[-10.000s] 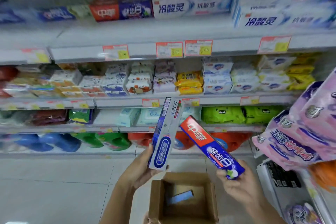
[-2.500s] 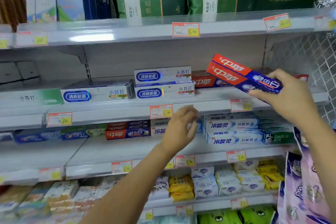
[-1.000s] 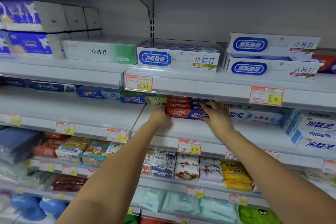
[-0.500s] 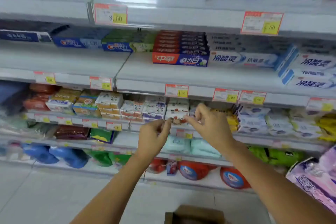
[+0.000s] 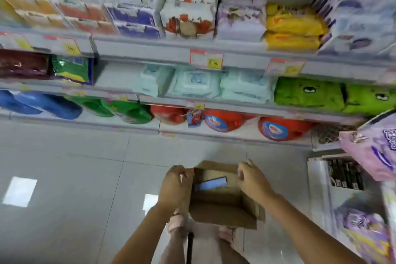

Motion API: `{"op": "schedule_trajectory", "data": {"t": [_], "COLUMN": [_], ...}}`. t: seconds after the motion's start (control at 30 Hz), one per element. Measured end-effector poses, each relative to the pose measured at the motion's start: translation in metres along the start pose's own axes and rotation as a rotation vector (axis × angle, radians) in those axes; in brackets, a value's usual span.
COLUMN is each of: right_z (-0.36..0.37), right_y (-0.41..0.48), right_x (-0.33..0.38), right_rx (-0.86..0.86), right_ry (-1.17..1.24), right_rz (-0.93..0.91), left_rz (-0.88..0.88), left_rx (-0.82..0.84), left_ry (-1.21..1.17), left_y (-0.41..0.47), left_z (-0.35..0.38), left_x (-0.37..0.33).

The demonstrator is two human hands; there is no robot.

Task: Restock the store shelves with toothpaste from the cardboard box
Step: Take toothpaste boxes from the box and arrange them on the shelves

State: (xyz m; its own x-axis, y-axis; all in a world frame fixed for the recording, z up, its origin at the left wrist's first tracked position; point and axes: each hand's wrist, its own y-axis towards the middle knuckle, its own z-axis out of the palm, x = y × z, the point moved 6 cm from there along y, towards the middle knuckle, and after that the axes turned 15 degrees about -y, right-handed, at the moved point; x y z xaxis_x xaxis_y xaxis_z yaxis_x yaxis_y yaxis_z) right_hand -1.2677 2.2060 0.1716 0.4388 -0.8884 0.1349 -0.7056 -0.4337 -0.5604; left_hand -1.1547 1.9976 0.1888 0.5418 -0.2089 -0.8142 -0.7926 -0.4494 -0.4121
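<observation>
Two bare hands at an open cardboard box [image 5: 222,210] standing on the floor [image 5: 64,167], seen from above. The box is brown board, rectangular and matt, with a flap folded outward on its right side.

Left hand [image 5: 174,187]: fingers [image 5: 186,174] curled close together over the box's left wall, gripping it near the far corner. Right hand [image 5: 251,181]: fingers [image 5: 243,170] bent and bunched over the far end of the right wall, gripping the rim; blur hides the tips themselves.

Between the two sets of fingers, and lower down inside the box, lies a single toothpaste carton [image 5: 211,183]. It is a long, flat-sided blue pack lying slantwise on the box bottom, touched by neither hand. On the near side of the fingers, two feet [image 5: 176,223] stand just beside the box's near wall.

The floor is of large, smooth grey tiles with bright reflections. Beyond the fingers rise grey shelves [image 5: 150,49] with paper price tags along their front edges. They carry soft mint-coloured film packs [image 5: 192,83], bright green cushiony packs [image 5: 308,94] printed with faces, round red tubs [image 5: 280,128] on the lowest tier, and crinkled yellow packets [image 5: 293,28] higher up. Well to the right of the right hand's fingers, lilac plastic bags [image 5: 377,150] bulge into view.
</observation>
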Motion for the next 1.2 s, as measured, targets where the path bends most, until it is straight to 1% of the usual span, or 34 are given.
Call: {"op": "schedule_trajectory", "data": {"t": [0.07, 0.17, 0.23, 0.3, 0.37, 0.43, 0.5, 0.57, 0.7, 0.77, 0.83, 0.87, 0.93, 1.0, 1.07, 1.1, 1.2], "right_z": [0.058, 0.14, 0.191, 0.238, 0.277, 0.313, 0.35, 0.387, 0.46, 0.478, 0.488, 0.489, 0.486, 0.481, 0.471, 0.463, 0.433], "right_y": [0.02, 0.047, 0.066, 0.088, 0.114, 0.145, 0.178, 0.208, 0.237, 0.241, 0.243, 0.243, 0.242, 0.235, 0.229, 0.226, 0.222], "right_x": [-0.019, -0.039, -0.051, -0.062, -0.066, -0.062, -0.055, -0.051, -0.054, -0.055, -0.063, -0.065, -0.069, -0.069, -0.067, -0.064, -0.052], "right_rx": [0.051, 0.135, 0.192, 0.261, 0.294, 0.314, 0.295, 0.266, 0.377, 0.349, 0.337, 0.339, 0.331, 0.379, 0.44, 0.444, 0.42], "right_ry": [0.002, -0.002, -0.021, -0.05, -0.144, -0.162, -0.138, -0.116, -0.177, -0.17, -0.255, -0.338, -0.394, -0.313, -0.101, -0.009, 0.17], "right_rz": [0.05, 0.106, 0.145, 0.19, 0.193, 0.156, 0.106, 0.072, -0.036, -0.021, 0.037, 0.043, 0.073, 0.1, 0.138, 0.131, 0.108], "left_rz": [-0.101, -0.265, -0.291, -0.254, -0.153, -0.07, -0.055, -0.041, -0.011, 0.003, 0.003, -0.015, -0.098, -0.178, -0.197, -0.2, -0.208], "left_rx": [0.018, 0.102, 0.167, 0.176, 0.109, 0.086, 0.125, 0.149, 0.184, 0.211, 0.238, 0.247, 0.242, 0.198, 0.122, 0.076, -0.057], "left_ry": [0.043, 0.152, 0.203, 0.146, 0.099, 0.151, 0.168, 0.135, -0.026, -0.088, -0.127, -0.139, -0.158, -0.199, -0.238, -0.26, -0.286], "left_y": [0.009, 0.027, 0.037, 0.05, 0.071, 0.092, 0.107, 0.117, 0.126, 0.126, 0.126, 0.126, 0.127, 0.129, 0.134, 0.137, 0.148], "left_z": [0.027, 0.067, 0.089, 0.103, 0.106, 0.113, 0.125, 0.138, 0.159, 0.164, 0.165, 0.165, 0.167, 0.17, 0.167, 0.164, 0.146], "left_x": [0.047, 0.121, 0.163, 0.193, 0.218, 0.251, 0.282, 0.302, 0.32, 0.325, 0.327, 0.327, 0.324, 0.32, 0.313, 0.31, 0.302]}}
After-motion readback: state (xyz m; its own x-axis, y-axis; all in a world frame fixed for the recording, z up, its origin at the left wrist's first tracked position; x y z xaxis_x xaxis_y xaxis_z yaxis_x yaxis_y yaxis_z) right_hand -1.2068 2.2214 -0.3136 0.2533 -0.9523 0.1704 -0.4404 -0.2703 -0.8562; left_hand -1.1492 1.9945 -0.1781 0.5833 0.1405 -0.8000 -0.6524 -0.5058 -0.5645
